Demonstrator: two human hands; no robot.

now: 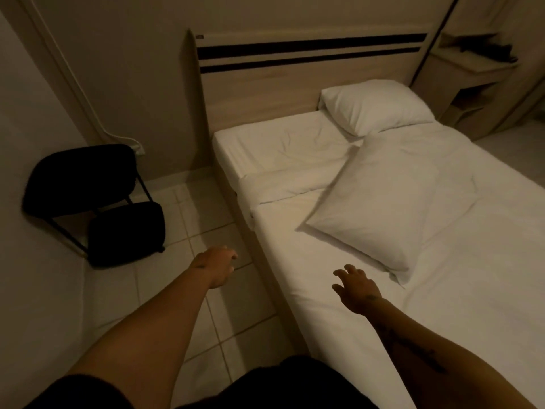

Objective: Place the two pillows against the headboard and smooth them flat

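Note:
One white pillow (376, 106) lies against the wooden headboard (265, 84) on the bed's right side. A second white pillow (380, 205) lies askew in the middle of the white bed (457, 290), its near corner pointing toward me. My right hand (355, 286) hovers above the sheet just short of that pillow, fingers spread, holding nothing. My left hand (216, 265) reaches out over the tiled floor beside the bed edge, fingers loosely curled, empty.
A black chair (94, 202) stands on the tiled floor to the left of the bed, near the wall. A wooden shelf unit (472, 84) stands right of the headboard. The sheet fold (280, 184) runs across the bed's left side.

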